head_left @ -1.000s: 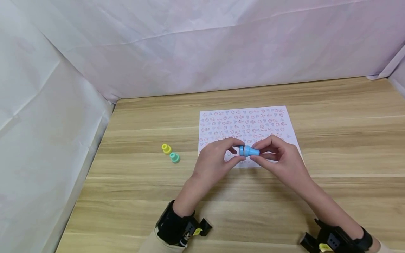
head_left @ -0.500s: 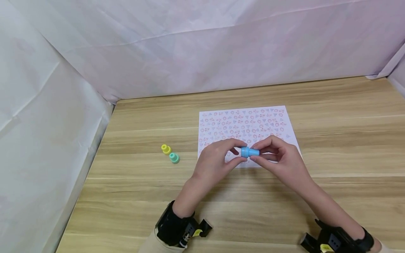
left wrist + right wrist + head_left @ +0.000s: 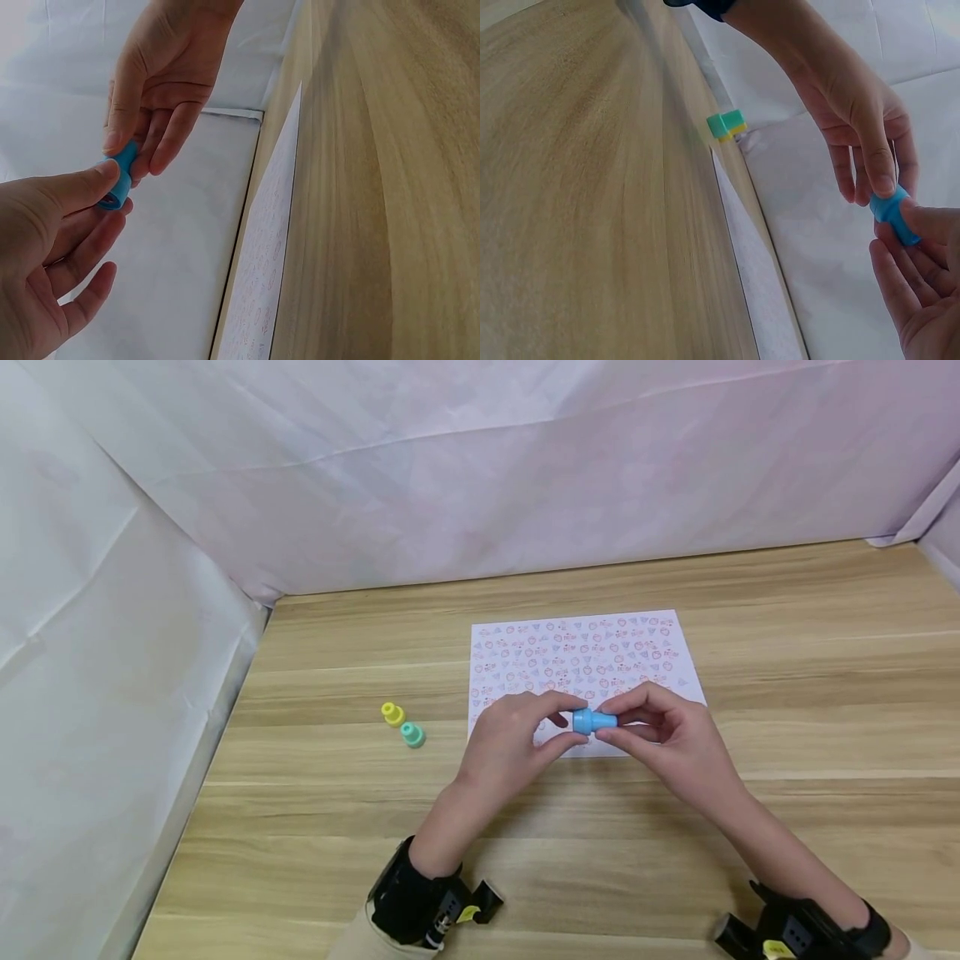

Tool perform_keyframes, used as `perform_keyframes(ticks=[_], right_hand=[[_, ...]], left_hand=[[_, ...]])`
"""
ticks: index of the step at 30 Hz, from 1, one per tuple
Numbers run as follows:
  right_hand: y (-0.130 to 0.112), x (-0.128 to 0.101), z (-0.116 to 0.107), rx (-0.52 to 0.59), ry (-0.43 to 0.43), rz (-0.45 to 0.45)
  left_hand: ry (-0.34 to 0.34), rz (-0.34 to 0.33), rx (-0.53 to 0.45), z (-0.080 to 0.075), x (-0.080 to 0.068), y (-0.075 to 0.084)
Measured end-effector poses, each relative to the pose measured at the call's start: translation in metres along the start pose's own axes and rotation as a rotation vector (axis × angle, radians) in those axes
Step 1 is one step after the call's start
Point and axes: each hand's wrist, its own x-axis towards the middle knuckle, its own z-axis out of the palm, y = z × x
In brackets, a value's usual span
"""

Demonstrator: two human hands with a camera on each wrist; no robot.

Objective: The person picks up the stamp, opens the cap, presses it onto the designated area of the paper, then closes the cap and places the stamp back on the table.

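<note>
While the blue piece [image 3: 594, 722] is hanging above the printed sheet [image 3: 570, 652], the left hand [image 3: 510, 731] is clamping its fingers on the wide end, the right hand [image 3: 675, 737] pinching its fingers on the narrow end. For clean work, I'd say both grips should be sharing one axis, with even pressure and no tilting. Yellow piece [image 3: 393, 715] and green piece [image 3: 412, 736] are sitting on the desk [image 3: 825, 693], off left.

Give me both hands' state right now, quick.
Left hand: holding the blue piece by its wide end.
Right hand: holding the same piece's narrow end.
</note>
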Motion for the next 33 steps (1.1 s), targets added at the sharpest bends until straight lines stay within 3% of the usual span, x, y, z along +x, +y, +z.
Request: perform_keyframes(ticks=[7,19,33], right_hand=[[0.0017,-0.0015,-0.0011,0.024,-0.004,-0.012],[0.003,-0.0012,-0.0005,-0.037,0.004,-0.013],[0.0058,-0.0004,-0.0023,-0.088,0.004,0.004]], left_hand=[[0.002,0.024,-0.007,0.0009,0.0004,-0.0001],[0.011,0.05,-0.03,0.0019,-0.0005,-0.0013],[-0.039,0.049,0.025,0.0012,0.0009,-0.0044]])
